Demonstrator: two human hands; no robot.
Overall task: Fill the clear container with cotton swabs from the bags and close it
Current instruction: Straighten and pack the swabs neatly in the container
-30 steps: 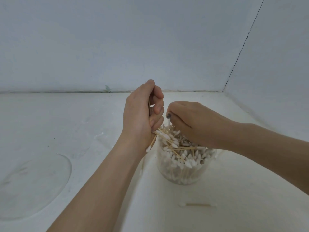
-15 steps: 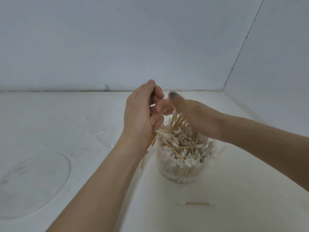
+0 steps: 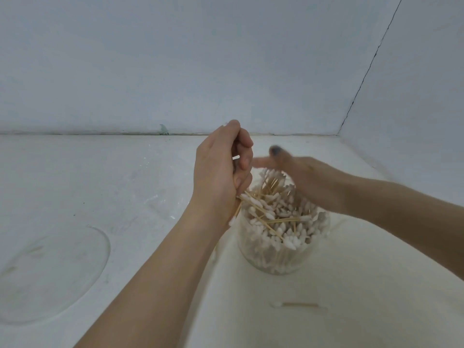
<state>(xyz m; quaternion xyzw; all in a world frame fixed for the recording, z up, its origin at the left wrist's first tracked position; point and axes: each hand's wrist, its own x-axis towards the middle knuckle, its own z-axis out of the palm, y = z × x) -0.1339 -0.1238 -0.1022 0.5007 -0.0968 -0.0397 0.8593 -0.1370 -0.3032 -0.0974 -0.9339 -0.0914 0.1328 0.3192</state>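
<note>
A clear round container (image 3: 276, 262) stands on the white surface, heaped with wooden-stick cotton swabs (image 3: 278, 222) that rise above its rim. My left hand (image 3: 221, 172) is a fist at the container's left edge, shut on a bundle of swabs whose ends poke out below the fist. My right hand (image 3: 308, 182), blurred, hovers over the top of the heap with its fingers apart, reaching toward the left hand. Some swabs stand upright under its fingers. Whether it holds any swabs is hidden. The clear round lid (image 3: 50, 275) lies flat at the left.
One loose cotton swab (image 3: 298, 305) lies on the surface in front of the container. Crumpled clear plastic (image 3: 160, 207) lies behind my left forearm. White walls close the back and the right side, meeting in a corner (image 3: 339, 134).
My right hand has lifted off the heap and swung up and left toward my left hand; some swabs now stand upright. My left fist has stayed in place.
</note>
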